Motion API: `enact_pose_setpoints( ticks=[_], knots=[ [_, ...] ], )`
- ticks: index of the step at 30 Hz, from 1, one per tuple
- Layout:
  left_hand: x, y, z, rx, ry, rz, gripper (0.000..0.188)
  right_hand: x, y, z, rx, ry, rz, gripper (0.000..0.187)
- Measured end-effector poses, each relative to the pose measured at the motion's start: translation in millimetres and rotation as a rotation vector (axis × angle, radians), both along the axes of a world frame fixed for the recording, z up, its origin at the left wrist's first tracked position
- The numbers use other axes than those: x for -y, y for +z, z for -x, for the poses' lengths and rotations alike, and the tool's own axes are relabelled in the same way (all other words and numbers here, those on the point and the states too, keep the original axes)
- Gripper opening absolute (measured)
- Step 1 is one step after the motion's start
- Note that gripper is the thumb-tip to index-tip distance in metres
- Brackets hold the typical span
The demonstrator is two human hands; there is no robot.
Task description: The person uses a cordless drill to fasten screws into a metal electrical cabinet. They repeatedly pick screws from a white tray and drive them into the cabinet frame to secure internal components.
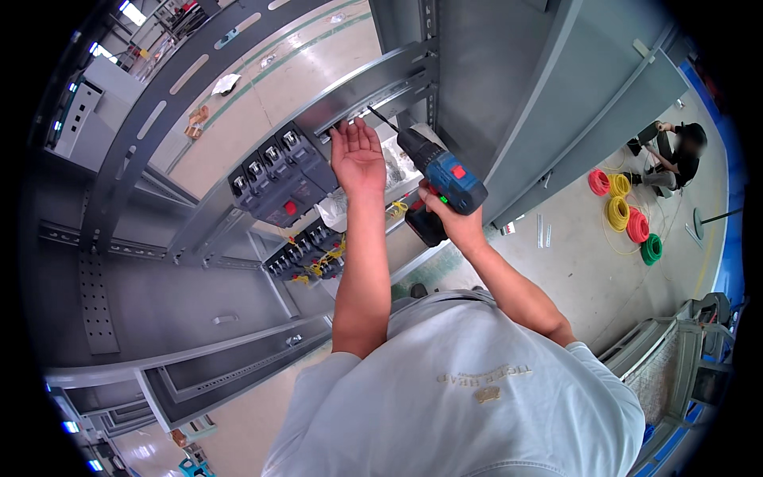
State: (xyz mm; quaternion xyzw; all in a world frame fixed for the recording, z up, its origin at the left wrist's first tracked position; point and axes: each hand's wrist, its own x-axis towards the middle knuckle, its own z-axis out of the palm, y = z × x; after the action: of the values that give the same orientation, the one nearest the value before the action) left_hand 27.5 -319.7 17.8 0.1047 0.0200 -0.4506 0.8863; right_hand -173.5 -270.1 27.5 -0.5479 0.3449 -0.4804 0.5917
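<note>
My right hand (462,224) grips a blue and black cordless drill (451,176) by its handle. Its long thin bit points up and left, with the tip at a slotted metal rail (401,94) across the cabinet frame. Just left of the bit, my left hand (360,161) is raised with the palm showing and the fingers stretched toward the rail's lower edge. Its fingertips are at the rail; whether they press on anything small there is hard to see. Beside that hand, a large dark grey circuit breaker (288,181) with a red part is mounted on the frame.
Smaller breakers with yellow wires (310,253) sit lower in the cabinet. A grey panel (548,111) rises on the right. Beyond it, coils of red, yellow and green wire (618,213) lie on the floor near a seated person (675,159). A slotted beam (151,119) arches at left.
</note>
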Motion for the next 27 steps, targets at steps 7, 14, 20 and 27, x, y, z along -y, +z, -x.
enact_pose_setpoints(
  ticks=[7, 14, 20, 27],
  knots=[
    [-0.4, -6.3, -1.1, 0.062, 0.008, -0.088, 0.027, 10.9, -7.6, -3.6, 0.009, -0.040, -0.008, 0.019],
    [-1.0, -5.0, -0.1, 0.077, 0.029, -0.140, 0.029, 16.2, -9.0, -3.8, -0.005, -0.023, 0.003, 0.019],
    [-1.5, -3.3, 0.7, 0.066, 0.026, -0.139, 0.028, 15.8, -7.9, -3.1, -0.045, -0.011, 0.016, 0.018],
    [-1.2, -4.2, -0.1, 0.044, 0.022, -0.117, 0.027, 14.2, -1.3, -4.9, 0.088, 0.016, -0.082, 0.013]
  ],
)
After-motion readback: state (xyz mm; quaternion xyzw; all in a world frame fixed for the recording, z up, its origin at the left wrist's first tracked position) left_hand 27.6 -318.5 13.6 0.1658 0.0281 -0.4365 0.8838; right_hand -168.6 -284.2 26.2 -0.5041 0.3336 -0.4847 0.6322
